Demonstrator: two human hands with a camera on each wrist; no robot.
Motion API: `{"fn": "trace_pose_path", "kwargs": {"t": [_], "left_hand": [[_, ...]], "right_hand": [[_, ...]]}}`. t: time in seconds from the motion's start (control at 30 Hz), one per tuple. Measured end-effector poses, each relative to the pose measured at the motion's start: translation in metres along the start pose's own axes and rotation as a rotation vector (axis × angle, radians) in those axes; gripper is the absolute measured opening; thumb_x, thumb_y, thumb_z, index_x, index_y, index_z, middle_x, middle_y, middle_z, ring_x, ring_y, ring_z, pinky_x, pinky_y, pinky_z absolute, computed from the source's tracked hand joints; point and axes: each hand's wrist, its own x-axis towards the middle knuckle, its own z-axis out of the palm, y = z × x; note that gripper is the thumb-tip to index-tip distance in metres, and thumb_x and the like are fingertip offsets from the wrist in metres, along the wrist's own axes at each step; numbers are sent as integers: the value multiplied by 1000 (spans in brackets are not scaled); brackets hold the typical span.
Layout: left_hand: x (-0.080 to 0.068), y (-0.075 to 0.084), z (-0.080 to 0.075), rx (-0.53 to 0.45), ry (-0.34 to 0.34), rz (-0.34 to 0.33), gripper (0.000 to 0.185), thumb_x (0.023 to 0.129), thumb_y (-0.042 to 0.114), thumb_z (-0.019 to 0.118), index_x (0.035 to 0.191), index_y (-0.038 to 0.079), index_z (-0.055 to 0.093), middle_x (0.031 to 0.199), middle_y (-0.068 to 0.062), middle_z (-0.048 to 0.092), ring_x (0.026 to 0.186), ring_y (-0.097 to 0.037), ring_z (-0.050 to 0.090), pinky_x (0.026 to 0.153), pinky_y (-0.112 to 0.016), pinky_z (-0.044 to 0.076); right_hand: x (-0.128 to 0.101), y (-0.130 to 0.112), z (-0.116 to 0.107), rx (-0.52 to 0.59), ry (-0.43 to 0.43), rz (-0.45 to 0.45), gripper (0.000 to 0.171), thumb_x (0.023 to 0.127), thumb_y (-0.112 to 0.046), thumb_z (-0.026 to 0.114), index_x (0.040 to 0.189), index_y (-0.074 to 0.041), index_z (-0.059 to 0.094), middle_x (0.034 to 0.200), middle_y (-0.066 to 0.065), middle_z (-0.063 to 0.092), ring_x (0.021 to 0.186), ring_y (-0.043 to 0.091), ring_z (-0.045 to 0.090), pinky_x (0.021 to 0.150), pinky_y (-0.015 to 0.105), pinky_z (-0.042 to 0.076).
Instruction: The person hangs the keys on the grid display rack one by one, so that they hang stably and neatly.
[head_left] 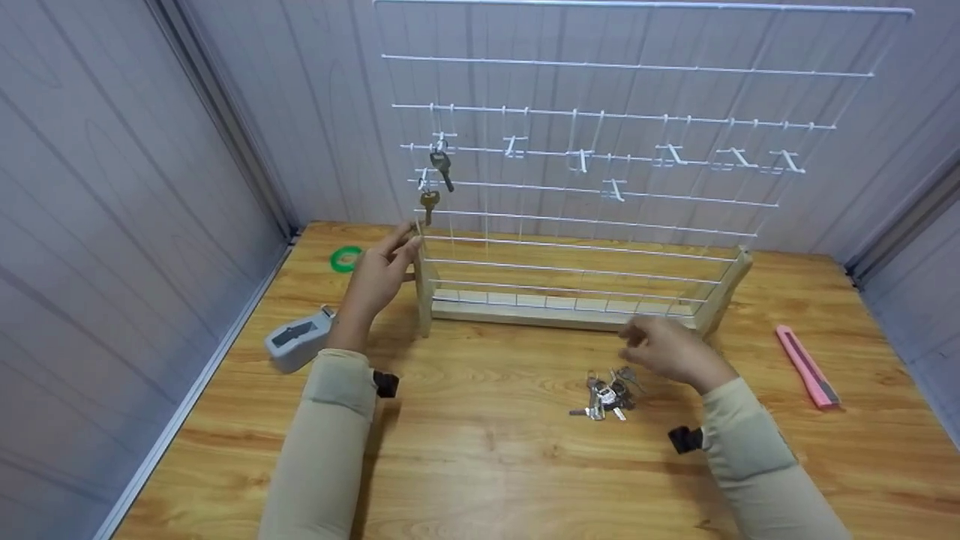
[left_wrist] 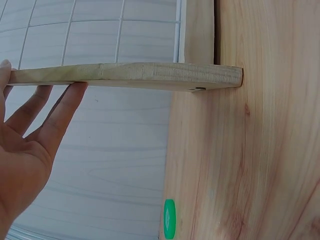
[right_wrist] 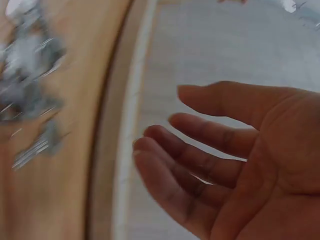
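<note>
Left hand [head_left: 377, 279] on the left upright [head_left: 424, 296], a flat pale wooden board with visible grain and a rounded end. Left grip narrow, holding that board: fingertips on its outer face, thumb side at the edge.

Right hand [head_left: 667, 351] sits near the right end of the base rail [head_left: 525, 318], holds nothing. Right grip loosely spread: fingers softly bent, clear gap to the thumb in the right wrist view.

Loose keys [head_left: 609, 394] are in a small heap on the bench [head_left: 487, 465], in front of the rail, just beside the right hand. Shiny silvery metal, some with rings, blades pointing various ways; exact count unreadable, they overlap and the wrist view is blurred.

Wire grid [head_left: 562, 190]: thin white rods, rectangular mesh, standing between the left upright and the right upright [head_left: 724, 292]. White hooks [head_left: 583, 160] stick out of it. Two at the left carry keys: upper key [head_left: 441, 163] dull metal, tilted; lower key [head_left: 430, 199] brassy, hanging close to vertical.

Bench is glossy, orange-brown woodgrain. At left: flat green ring [head_left: 337, 259], grey tape dispenser [head_left: 285, 352] with rounded body. At right: slim pink cutter [head_left: 804, 364], lying diagonally. Walls [head_left: 97, 225] are pale panels with faint woodgrain.
</note>
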Motion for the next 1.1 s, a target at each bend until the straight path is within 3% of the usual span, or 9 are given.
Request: {"fn": "trace_pose_path", "kwargs": {"t": [0.1, 0.3, 0.5, 0.8, 1.1], "left_hand": [[-1, 0, -1, -8, 4, 7, 60, 108, 56, 57, 163, 34, 46, 159, -13, 58, 142, -32, 62, 100, -42, 68], [-1, 0, -2, -9, -1, 14, 63, 108, 57, 57, 164, 32, 45, 158, -12, 58, 142, -32, 62, 101, -42, 67], [-2, -1, -1, 9, 1, 42, 59, 108, 56, 56, 162, 38, 46, 158, -14, 58, 140, -34, 64, 99, -43, 68], [0, -2, 0, -13, 1, 9, 60, 109, 53, 56, 164, 32, 44, 161, -16, 55, 143, -35, 61, 100, -42, 68], [0, -1, 1, -13, 5, 32, 60, 110, 50, 57, 165, 28, 45, 159, -17, 57, 142, -36, 62, 100, -44, 67]], "right_hand": [[-1, 24, 11, 14, -49, 62, 39, 99, -20, 73, 127, 7, 67, 115, 24, 73, 102, 33, 71, 90, 51, 64], [0, 45, 25, 49, -46, 90, 34, 96, -20, 77, 118, 5, 69, 106, 19, 72, 92, 25, 67, 76, 35, 60], [6, 48, 33, 10, 7, 110, 34, 96, -29, 78, 111, 0, 71, 103, 14, 72, 90, 21, 65, 72, 28, 54], [8, 47, 40, 88, -21, 151, 19, 96, -17, 76, 102, -1, 67, 91, 7, 67, 78, 16, 58, 64, 26, 49], [9, 50, 41, 121, -38, 142, 16, 96, -14, 74, 101, -2, 66, 89, 5, 67, 77, 15, 59, 63, 25, 51]]}}
